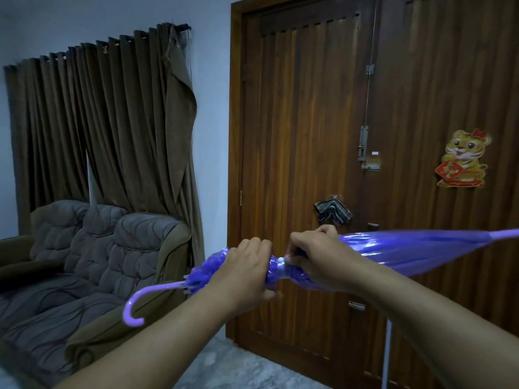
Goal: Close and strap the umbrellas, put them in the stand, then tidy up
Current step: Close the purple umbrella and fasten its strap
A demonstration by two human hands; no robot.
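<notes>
Closed translucent purple plastic umbrella (407,249), held nearly level in mid-air before a brown slatted wooden door (309,122). Its pale strap with white snap (280,266) lies between the two hands, just beside the fingers of each. Left hand (247,272): fingers curled over the bunched canopy, the curved lilac handle (146,301) projecting beyond them to the left. Right hand (317,255): fingers clamped on the canopy at the strap, the tip running off to the right. Both forearms extend forward, wrists bent inward. Grey quilted sofa (84,248) at left.
</notes>
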